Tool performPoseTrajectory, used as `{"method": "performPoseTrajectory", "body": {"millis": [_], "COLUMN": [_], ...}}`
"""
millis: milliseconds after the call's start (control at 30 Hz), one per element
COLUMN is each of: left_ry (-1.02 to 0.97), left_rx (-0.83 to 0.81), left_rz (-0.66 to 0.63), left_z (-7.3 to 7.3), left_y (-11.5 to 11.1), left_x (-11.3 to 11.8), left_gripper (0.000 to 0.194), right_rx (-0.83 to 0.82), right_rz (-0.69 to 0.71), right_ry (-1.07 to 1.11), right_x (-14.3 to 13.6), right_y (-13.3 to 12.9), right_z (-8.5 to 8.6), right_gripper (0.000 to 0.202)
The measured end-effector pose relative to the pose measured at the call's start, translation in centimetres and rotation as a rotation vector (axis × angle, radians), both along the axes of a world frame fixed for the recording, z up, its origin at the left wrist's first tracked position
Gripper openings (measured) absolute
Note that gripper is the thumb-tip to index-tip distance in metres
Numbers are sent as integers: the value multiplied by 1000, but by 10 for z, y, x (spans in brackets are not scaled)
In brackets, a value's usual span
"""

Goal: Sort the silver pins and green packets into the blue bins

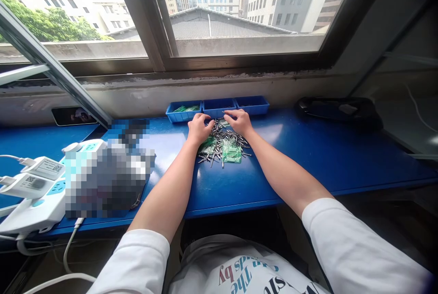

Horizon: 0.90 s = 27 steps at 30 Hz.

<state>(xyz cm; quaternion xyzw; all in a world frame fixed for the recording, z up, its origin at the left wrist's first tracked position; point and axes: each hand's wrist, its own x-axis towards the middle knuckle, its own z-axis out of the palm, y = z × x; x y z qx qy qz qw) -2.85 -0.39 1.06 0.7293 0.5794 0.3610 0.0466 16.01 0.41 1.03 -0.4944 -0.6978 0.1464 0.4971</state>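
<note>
A loose pile of small dark-and-silver metal rods (216, 151) lies on the blue table, too small to name more exactly. Among them are clear bags with green contents (232, 153). My left hand (199, 128) is at the pile's upper left edge, thumb and index finger apart, with nothing visible between them; its other fingers are partly hidden. Above the far right side of the pile, my right hand (241, 122) pinches what looks like one small metal rod (223, 112) at its fingertips, just in front of the middle blue bin (215, 113).
The left bin (171, 117) holds green packets, and a right bin (262, 107) adjoins the middle one. A power strip (32, 212) with plugged chargers and a blurred-out item stand left. A phone (73, 116) leans by the wall; a black case (338, 110) lies right.
</note>
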Motion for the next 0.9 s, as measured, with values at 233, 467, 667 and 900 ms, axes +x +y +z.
{"method": "performPoseTrajectory", "body": {"millis": [233, 467, 667, 900], "left_ry": [63, 90, 112, 127], "left_rx": [-130, -164, -189, -212], "left_rz": [40, 18, 18, 22], "left_z": [-5, -5, -4, -2], "left_y": [3, 3, 2, 2], "left_x": [-1, -2, -1, 0], "left_gripper": [27, 28, 27, 29], "right_rx": [-52, -94, -167, -88], "right_rz": [-207, -211, -211, -150], "right_ry": [-230, -487, -580, -445], "right_x": [-1, -4, -4, -7], "right_y": [4, 2, 4, 1], "right_z": [-1, -2, -3, -1], "right_gripper": [41, 63, 71, 60]}}
